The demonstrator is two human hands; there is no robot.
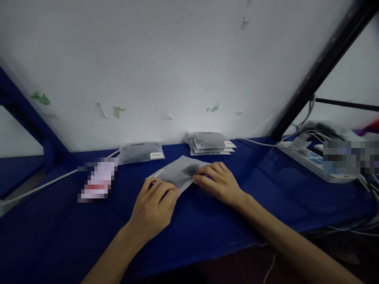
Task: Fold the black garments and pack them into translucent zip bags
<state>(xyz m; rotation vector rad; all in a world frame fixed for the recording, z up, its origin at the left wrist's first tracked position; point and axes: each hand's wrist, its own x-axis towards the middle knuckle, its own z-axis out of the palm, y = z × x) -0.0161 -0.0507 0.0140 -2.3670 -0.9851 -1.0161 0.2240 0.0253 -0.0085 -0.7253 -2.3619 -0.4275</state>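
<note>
A frosted plastic bag [174, 169] lies between my hands on the blue table, turned at an angle, with a dark printed or filled patch at its right side. My left hand [155, 203] grips its near left edge with curled fingers. At the right edge my right hand [217, 181] is closed, thumb and fingers pinching the bag beside the dark patch. What is inside the bag I cannot make out. Behind it, a stack of several similar bags [210, 142] with white labels rests near the wall. Another labelled frosted bag [140, 152] lies to the left.
A blurred-out pink and white item [99, 181] lies on the left of the blue table [237, 221]. A white power strip [319, 161] with tangled cables is at the right. A white cable [53, 181] runs along the left side. A white wall [177, 71] stands behind.
</note>
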